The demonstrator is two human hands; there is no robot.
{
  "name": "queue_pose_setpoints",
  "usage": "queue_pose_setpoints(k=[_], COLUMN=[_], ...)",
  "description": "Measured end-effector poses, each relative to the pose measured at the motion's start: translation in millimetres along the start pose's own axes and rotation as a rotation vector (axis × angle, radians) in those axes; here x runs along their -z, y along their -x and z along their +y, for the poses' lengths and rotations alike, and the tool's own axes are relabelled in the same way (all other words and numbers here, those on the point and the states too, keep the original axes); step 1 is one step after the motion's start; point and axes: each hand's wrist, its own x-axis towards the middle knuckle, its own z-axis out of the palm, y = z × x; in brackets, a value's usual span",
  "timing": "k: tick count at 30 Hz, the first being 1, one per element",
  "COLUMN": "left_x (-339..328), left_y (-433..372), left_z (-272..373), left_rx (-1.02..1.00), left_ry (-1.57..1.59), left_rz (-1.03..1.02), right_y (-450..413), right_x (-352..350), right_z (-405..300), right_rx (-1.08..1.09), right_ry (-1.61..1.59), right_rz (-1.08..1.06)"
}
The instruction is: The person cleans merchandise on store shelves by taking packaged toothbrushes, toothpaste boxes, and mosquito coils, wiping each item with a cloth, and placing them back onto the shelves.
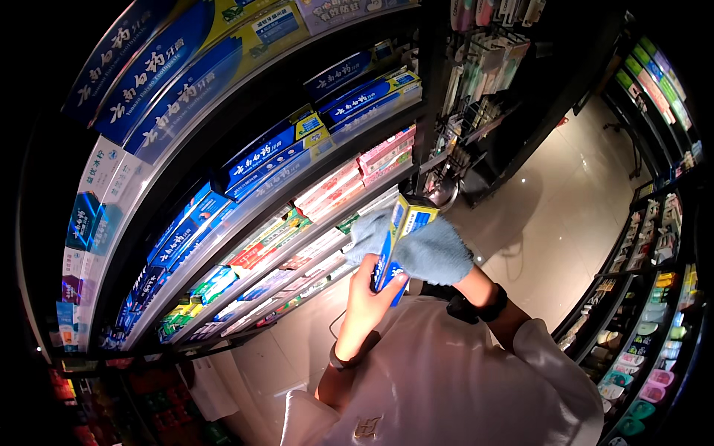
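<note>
My left hand (371,298) grips the lower end of a blue and yellow toothpaste box (388,266), its thumb across the front. The box stands tilted in front of my chest. A blue-grey fluffy cloth (438,251) covers my right hand, leaving only the wrist (474,284) and forearm bare. That cloth presses against the right side of the box, and another part of it shows behind the box on the left. The fingers of my right hand are hidden under the cloth. Beside my hands rises a shelf unit, with toothpaste boxes (268,153) in rows.
Transparent shelf-front strips (279,177) edge the shelves to my left. Toothbrush packs (491,61) hang on hooks ahead. Another stocked shelf unit (641,329) curves along the right. Between the shelves runs a glossy tiled floor (535,223).
</note>
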Motion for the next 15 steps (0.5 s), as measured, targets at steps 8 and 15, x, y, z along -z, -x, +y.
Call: queue_pose_setpoints(k=[8,15], left_x=[9.0,5.3], left_y=[-2.7,-16.3], left_z=[16.9,1.7], left_rx=[0.059,0.253], left_ry=[-0.151,0.484], left_rz=[-0.086,-0.244], right_y=[-12.9,-27.8], right_x=[12.0,-31.3], right_z=[24.4,-32.2], right_rx=[-0.044,-0.627], right_ry=[-0.042,-1.026], right_rz=[-0.102,0.468])
